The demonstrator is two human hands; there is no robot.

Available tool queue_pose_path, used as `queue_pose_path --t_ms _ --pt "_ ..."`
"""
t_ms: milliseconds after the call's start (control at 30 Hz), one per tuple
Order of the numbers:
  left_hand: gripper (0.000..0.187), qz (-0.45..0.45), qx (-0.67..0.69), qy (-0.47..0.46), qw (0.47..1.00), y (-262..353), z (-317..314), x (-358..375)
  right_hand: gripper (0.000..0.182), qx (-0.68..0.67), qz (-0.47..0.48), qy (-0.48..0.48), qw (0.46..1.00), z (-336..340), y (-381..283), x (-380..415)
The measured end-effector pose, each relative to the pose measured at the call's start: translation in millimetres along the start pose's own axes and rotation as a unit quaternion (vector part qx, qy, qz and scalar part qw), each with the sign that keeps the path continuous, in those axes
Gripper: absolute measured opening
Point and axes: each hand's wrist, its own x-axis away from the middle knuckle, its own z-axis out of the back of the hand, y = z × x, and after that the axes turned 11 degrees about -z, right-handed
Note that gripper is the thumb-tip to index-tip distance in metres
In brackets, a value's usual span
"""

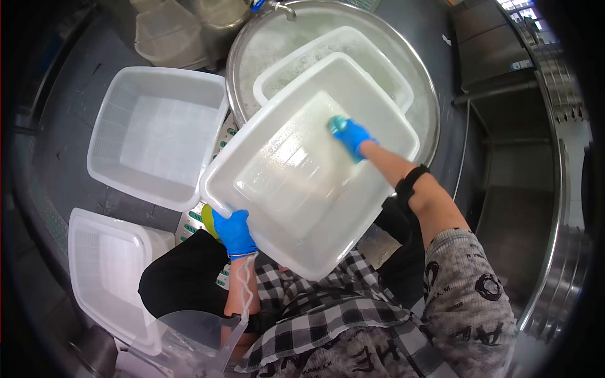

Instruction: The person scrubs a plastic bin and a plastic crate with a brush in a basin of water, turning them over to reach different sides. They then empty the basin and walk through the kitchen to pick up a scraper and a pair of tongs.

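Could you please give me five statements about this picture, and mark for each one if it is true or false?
1. The left hand holds the rim of the large white tub. True.
2. The right hand is bare. False: it wears a blue glove.
3. The right hand holds a green scrubber inside the large white tub. True.
4. The round metal basin is dry. False: it holds foamy water.
5. The two white containers at the left are stacked. False: they stand apart.
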Motion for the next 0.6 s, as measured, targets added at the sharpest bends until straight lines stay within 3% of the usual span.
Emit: queue_pose_path --t_ms 67,100,133,167,233,300,367,400,467,500,533,567,600 --pt "0.046 -0.005 -0.003 0.005 1.0 -0.7 -3.3 0.2 0.051 0.042 0.114 -0.093 0.988 -38.9 -32.0 37.8" --pt "0.046 -0.01 0.008 0.006 1.0 -2.1 -3.2 -1.0 0.04 0.092 0.187 -0.08 0.975 -45.5 -56.0 77.3" --pt "0.045 -0.017 0.02 0.006 1.0 -2.8 -2.7 -2.1 0.049 0.012 0.307 -0.136 0.942 -133.4 -16.2 25.0" --pt "0.045 -0.016 0.021 0.005 1.0 -2.6 -2.2 -2.8 0.043 0.124 0.242 -0.211 0.939 -96.4 -47.2 75.0" --pt "0.044 -0.023 0.01 0.004 1.0 -1.8 1.3 -4.2 0.046 0.182 0.279 -0.162 0.929 -91.1 -23.5 60.5" --pt "0.045 -0.016 0.002 -0.01 1.0 -2.2 5.4 -6.4 0.045 0.134 0.259 -0.15 0.945 -59.0 12.1 4.9" --pt "0.047 -0.012 -0.007 -0.023 1.0 -1.5 7.1 -7.5 0.044 0.106 0.173 -0.194 0.96 -1.7 39.9 -24.9" --pt "0.046 -0.021 -0.007 -0.018 1.0 -1.8 7.2 -8.2 0.044 0.107 0.176 -0.196 0.959 -10.3 39.1 -26.8" --pt "0.046 -0.028 -0.004 -0.011 1.0 0.0 3.3 -9.8 0.039 0.1 0.281 -0.214 0.93 -39.7 37.2 -23.9" --pt "0.045 -0.026 -0.011 -0.005 1.0 3.4 0.5 -8.8 0.033 0.196 0.291 -0.177 0.92 -56.0 22.3 2.0" --pt "0.045 -0.022 -0.02 0.0 1.0 5.1 -0.2 -7.2 0.031 0.124 0.223 -0.272 0.928 -76.5 4.7 26.5" --pt "0.045 -0.019 -0.022 -0.001 1.0 4.3 0.2 -6.8 0.038 0.111 0.211 -0.27 0.933 -81.3 -22.0 64.8" --pt "0.045 -0.014 -0.03 0.003 0.999 3.3 0.2 -8.1 0.043 0.208 0.2 -0.265 0.92 -93.3 -39.9 82.7"
